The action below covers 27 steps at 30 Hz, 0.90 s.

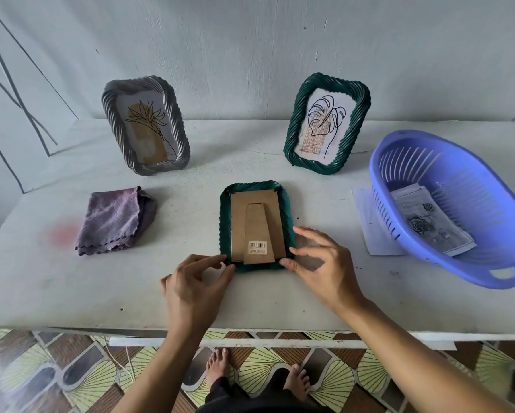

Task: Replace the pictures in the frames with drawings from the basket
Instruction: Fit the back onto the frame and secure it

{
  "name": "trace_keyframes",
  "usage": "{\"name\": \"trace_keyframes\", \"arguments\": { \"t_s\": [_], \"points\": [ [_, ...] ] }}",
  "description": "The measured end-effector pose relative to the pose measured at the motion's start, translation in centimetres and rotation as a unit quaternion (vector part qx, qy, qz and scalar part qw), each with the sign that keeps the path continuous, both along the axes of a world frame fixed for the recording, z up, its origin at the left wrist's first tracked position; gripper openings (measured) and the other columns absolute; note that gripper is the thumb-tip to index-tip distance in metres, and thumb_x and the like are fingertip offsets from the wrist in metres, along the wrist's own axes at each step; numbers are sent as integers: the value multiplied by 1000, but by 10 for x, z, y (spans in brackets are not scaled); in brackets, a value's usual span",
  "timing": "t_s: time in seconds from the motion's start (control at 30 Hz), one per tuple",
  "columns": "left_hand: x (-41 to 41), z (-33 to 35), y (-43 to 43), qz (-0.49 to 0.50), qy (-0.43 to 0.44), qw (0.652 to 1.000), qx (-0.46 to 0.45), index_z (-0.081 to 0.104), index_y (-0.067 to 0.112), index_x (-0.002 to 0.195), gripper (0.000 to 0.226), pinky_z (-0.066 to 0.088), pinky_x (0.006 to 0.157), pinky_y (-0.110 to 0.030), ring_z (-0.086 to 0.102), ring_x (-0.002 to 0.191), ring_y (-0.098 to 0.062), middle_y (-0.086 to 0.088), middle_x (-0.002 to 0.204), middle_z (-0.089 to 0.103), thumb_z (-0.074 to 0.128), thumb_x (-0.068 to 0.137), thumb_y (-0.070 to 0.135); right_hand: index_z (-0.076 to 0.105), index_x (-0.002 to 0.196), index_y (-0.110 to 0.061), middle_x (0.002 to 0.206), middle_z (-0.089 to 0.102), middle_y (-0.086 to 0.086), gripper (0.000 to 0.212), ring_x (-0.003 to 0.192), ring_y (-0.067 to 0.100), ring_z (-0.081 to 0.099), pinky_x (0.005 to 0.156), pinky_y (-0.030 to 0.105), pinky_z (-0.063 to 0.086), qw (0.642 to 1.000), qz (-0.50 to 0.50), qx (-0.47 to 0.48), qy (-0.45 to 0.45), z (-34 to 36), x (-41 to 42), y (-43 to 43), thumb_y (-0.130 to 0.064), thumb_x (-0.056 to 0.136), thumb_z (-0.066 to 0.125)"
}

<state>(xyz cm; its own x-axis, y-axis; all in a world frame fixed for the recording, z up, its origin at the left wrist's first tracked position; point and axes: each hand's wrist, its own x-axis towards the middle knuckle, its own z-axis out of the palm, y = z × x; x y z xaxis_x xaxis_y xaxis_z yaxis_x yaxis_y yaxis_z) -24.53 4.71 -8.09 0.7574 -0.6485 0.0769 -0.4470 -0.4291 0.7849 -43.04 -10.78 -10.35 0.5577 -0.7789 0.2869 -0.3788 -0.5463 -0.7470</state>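
Note:
A dark green frame [287, 210] lies face down at the table's middle, its brown cardboard back and stand [257, 231] facing up. My left hand [195, 289] touches its near left corner with thumb and fingertips. My right hand [321, 263] touches the near right corner, fingers spread. A grey frame [146, 123] stands at the back left with a flower picture. Another green frame [327, 123] stands at the back right with a leaf picture. The purple basket [423, 251] at the right holds drawings [432, 222] of roses.
A folded purple cloth [116, 222] lies left of the flat frame. A white sheet [372, 228] sticks out from under the basket. The white table's front edge [250, 332] runs just below my wrists; a patterned floor and my bare feet show beneath.

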Motion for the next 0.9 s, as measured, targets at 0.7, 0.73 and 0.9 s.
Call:
{"name": "trace_keyframes", "arguments": {
  "t_s": [0.7, 0.73, 0.9],
  "points": [
    [-14, 1, -6, 23, -31, 998, 54, 68, 51, 84, 18, 20, 79, -36, 53, 87, -7, 21, 89, 62, 76, 84, 35, 80, 97, -15, 129, 65, -6, 32, 119, -1, 56, 110, 13, 36, 996, -60, 67, -16, 6, 2, 13, -31, 70, 88],
    [-13, -1, -4, 19, -39, 998, 48, 69, 51, 86, 18, 23, 80, -37, 54, 89, -8, 21, 93, 61, 77, 84, 35, 80, 94, -13, 126, 68, -4, 32, 115, -3, 59, 111, 18, 37, 995, -70, 64, -20, 5, 3, 14, -30, 69, 89],
    [-8, -8, -1, -12, -75, 997, 34, 78, 39, 94, 14, 31, 83, -45, 56, 99, -10, 21, 105, 61, 81, 82, 32, 80, 83, -10, 111, 74, -1, 18, 99, 7, 69, 97, 9, 40, 994, -81, 68, -26, 3, 8, 16, -20, 70, 89]
  ]
}}
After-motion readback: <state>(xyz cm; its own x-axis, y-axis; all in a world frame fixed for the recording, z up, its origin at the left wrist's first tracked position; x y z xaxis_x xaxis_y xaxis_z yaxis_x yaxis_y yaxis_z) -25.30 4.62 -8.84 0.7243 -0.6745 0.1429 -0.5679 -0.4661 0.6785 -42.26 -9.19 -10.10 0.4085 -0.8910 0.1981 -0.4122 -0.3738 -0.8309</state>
